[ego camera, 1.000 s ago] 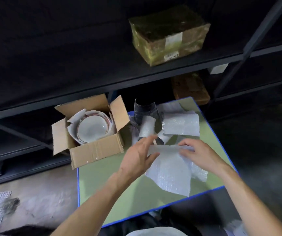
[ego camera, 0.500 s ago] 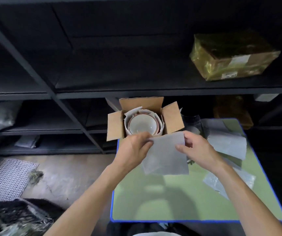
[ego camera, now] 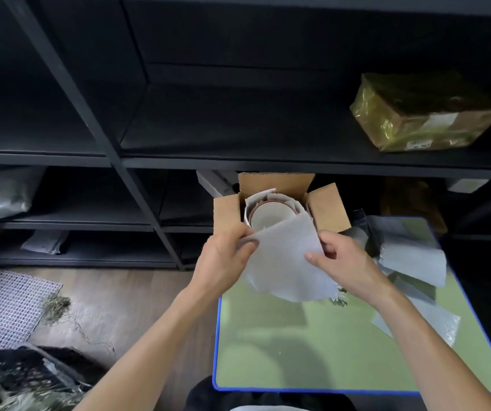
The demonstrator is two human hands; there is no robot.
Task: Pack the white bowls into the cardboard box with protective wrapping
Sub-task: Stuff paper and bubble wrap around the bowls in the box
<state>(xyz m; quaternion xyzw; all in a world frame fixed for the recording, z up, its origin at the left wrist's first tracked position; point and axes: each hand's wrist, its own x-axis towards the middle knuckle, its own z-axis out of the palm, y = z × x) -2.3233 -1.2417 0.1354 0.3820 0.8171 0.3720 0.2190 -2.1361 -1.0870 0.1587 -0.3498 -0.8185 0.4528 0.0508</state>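
An open cardboard box (ego camera: pixel 226 213) stands at the far left corner of the green table (ego camera: pixel 312 345). Inside it sits a white bowl (ego camera: pixel 270 222) with a reddish rim, ringed by white wrapping. I hold a white foam sheet (ego camera: pixel 288 262) just in front of the box, its top edge overlapping the box's near side. My left hand (ego camera: pixel 223 259) pinches the sheet's left corner. My right hand (ego camera: pixel 345 262) grips its right edge, thumb on top.
More foam and bubble-wrap sheets (ego camera: pixel 413 256) lie on the table's right side, with a dark roll (ego camera: pixel 358 229) behind them. Black shelving rises behind the table; a wrapped parcel (ego camera: pixel 425 114) sits on it. A mesh mat (ego camera: pixel 4 310) and straw lie on the floor at left.
Both hands lifted the foam sheet off the table and carried it left and forward to the box. The camera view swung left as well.
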